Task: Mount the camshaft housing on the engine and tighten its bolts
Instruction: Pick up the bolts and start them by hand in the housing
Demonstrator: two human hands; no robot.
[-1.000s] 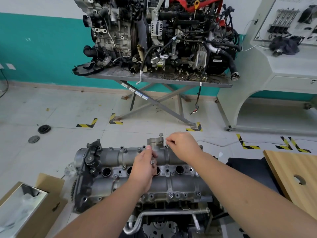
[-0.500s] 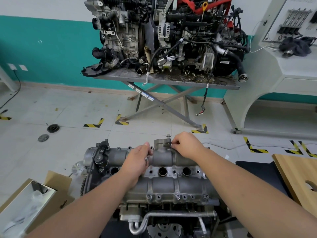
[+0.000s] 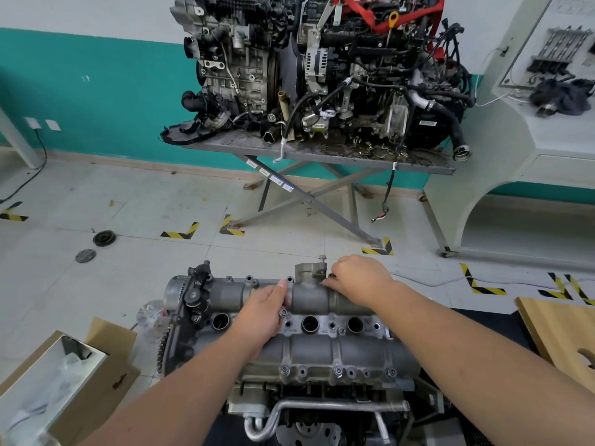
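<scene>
The grey camshaft housing (image 3: 338, 349) lies on top of the engine (image 3: 309, 413) in front of me. My left hand (image 3: 260, 312) rests on the housing's middle, fingers curled around a bolt (image 3: 283, 313) whose head shows at its fingertips. My right hand (image 3: 357, 278) pinches a small dark bolt (image 3: 331, 277) at the housing's far edge, just right of a raised grey boss. Another bolt (image 3: 322, 259) stands upright on that boss. Several bolts sit along the housing's near flange (image 3: 338, 371).
A cardboard box (image 3: 64, 381) with a plastic bag sits at the lower left. A wooden board (image 3: 560, 329) lies at the right. Across the floor, a second engine (image 3: 322, 69) stands on a metal folding table (image 3: 322, 156). Two round parts (image 3: 96, 246) lie on the tiles at left.
The view has shifted, so the engine sits further right and lower in the frame. My left hand slid slightly left along the housing; my right hand stays at the far edge.
</scene>
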